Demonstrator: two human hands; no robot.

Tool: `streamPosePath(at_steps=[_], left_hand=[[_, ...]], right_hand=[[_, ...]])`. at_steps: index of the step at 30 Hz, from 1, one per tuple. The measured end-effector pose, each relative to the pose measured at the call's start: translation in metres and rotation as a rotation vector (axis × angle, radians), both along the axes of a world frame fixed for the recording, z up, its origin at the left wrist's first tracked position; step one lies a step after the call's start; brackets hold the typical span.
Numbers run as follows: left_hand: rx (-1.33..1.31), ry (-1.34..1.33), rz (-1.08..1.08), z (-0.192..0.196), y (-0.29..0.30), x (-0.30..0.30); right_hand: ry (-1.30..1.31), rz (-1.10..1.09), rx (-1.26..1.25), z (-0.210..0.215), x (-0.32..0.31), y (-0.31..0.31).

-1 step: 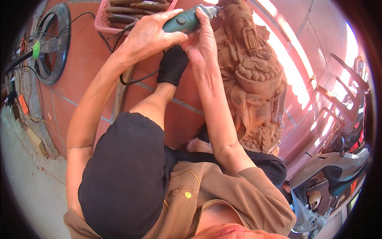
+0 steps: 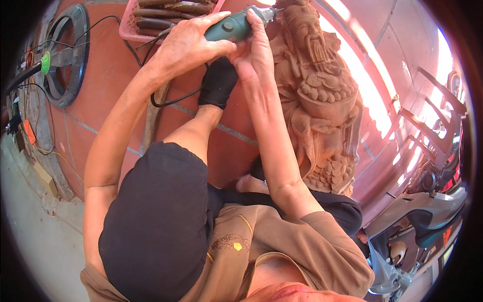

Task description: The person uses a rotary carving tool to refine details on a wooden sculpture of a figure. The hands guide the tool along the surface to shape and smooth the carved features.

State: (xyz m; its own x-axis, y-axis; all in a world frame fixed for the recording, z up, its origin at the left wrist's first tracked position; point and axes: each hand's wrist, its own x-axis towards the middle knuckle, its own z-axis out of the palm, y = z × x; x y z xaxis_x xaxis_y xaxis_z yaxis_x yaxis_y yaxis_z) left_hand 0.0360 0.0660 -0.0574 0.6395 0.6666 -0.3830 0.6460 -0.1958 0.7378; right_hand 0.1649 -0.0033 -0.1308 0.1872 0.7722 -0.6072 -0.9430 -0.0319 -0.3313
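My left hand (image 2: pixel 186 43) grips the body of a green handheld rotary tool (image 2: pixel 229 27). My right hand (image 2: pixel 254 50) steadies the tool's front end, fingers wrapped by its nose. The tool's tip rests against the head of a carved reddish wooden statue (image 2: pixel 322 100) of a bearded figure holding a bowl, standing on the red tiled floor (image 2: pixel 100 100). A black power cord (image 2: pixel 168 102) trails from the tool beneath my left forearm. My raised knee in black shorts (image 2: pixel 161 216) and my foot in a black sock (image 2: pixel 217 83) lie between my arms.
A pink basket (image 2: pixel 126 27) of long brown tools sits at the top. A black round fan guard (image 2: pixel 68 55) with cables lies at the left. A metal rack (image 2: pixel 432 126) and a grey scooter (image 2: pixel 427 211) stand at the right.
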Motion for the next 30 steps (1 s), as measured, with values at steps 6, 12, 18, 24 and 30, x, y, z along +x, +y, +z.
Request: streamPosePath(at_steps=[6,12,18,24,30], left_hand=[[0.099,-0.033,0.013,-0.012,-0.002,-0.008],[0.012,-0.069,0.040,-0.003,-0.001,-0.005],[0.028,-0.031,0.002,-0.006,0.002,-0.002],[0.029,-0.079,0.045,-0.002,-0.004,-0.005],[0.035,-0.132,0.054,0.001,-0.002,0.001]], right_hand=[[0.017,0.008,0.016,-0.002,-0.008,0.001],[-0.035,-0.017,-0.006,0.006,-0.003,0.002],[-0.007,-0.009,-0.016,0.001,-0.001,0.003],[-0.043,0.029,0.029,0.004,-0.002,-0.002],[-0.131,-0.021,0.037,0.020,0.005,0.007]])
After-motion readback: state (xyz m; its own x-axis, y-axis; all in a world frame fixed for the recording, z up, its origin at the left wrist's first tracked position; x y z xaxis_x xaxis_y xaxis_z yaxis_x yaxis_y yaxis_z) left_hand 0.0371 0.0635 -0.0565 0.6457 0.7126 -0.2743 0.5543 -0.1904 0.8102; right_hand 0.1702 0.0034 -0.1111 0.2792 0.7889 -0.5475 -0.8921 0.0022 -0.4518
